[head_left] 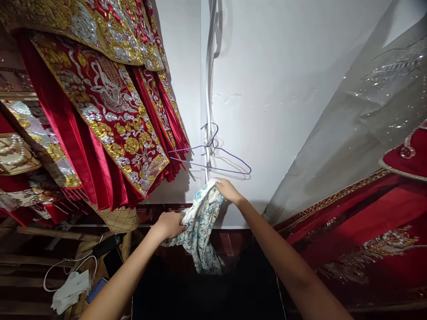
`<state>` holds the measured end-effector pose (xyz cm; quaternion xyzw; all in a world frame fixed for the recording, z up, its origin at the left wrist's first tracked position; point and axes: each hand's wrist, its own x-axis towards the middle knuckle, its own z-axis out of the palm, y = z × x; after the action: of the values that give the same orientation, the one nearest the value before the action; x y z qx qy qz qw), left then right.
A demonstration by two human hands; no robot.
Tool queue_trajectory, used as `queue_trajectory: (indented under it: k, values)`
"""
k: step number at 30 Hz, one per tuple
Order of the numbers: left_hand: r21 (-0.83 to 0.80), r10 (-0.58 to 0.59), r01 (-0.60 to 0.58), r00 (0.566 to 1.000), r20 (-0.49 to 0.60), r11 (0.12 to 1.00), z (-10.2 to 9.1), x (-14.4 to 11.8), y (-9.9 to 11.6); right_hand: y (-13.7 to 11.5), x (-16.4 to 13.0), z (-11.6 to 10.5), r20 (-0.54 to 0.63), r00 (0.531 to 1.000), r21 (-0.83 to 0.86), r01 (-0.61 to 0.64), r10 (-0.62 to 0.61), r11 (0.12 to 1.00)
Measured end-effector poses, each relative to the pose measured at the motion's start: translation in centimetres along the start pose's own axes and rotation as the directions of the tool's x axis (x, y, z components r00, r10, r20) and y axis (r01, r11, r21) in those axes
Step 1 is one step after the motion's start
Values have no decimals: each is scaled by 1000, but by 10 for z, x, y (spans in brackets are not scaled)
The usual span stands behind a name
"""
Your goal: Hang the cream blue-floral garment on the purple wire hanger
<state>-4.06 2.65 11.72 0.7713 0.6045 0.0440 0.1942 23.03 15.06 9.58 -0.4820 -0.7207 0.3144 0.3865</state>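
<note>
The person's left hand (170,224) has its fingers curled around the left edge of a floral cloth garment (204,235); the right hand (228,190) pinches the garment's top edge, on the far side; the white, blue and green cloth hangs in folds between and below the two hands, in the middle of the scene, in front of the white wall (260,58); just beyond the right hand and apart from it, a purple hanger (230,170) hangs at a white vertical strip (205,89), its left end beside a red embroidered costume (113,102) with gold and silver patterns; at near left, a crumpled white tissue (71,289) and a white cable (50,284) lie on a wooden surface; on the right, a red beaded garment (367,226) hangs below a greyish, glittering sheet (367,106)
</note>
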Motion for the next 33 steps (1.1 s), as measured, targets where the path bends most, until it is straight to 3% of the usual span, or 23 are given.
queue_trajectory:
  k: [4,8,13,17,19,22,25,27,30,33]
  values:
    - [-65,17,-18,1000,-9,998,-4,-3,-21,11,-18,-12,-97,995,51,-27,31,998]
    - [-88,-19,15,999,-46,996,-11,0,-21,-4,-9,-25,-113,994,151,2,15,989]
    - [-71,-56,47,989,-137,996,-6,9,-16,-8,10,-19,-93,996,91,5,4,996]
    - [-69,-137,125,970,-199,990,-1,15,-31,6,-8,-22,-187,982,43,11,-3,999]
    - [-93,-78,51,947,-313,994,-8,16,-33,9,-21,-31,-235,972,38,-1,10,999]
    - [-162,69,-181,845,-530,970,-29,18,-23,5,-35,-50,-312,950,13,-13,16,1000]
    - [-282,115,-394,735,-668,875,-52,26,-2,-3,-40,-63,-348,937,-9,-27,22,1000]
    - [-350,106,-490,686,-719,798,-64,35,10,-7,-43,-65,-344,938,4,-43,42,999]
    - [-403,99,-546,673,-733,734,-76,55,18,-12,-48,-61,-282,957,83,-41,63,996]
    - [-405,116,-511,717,-688,759,-85,73,17,-21,-55,-57,-199,978,124,-30,54,992]
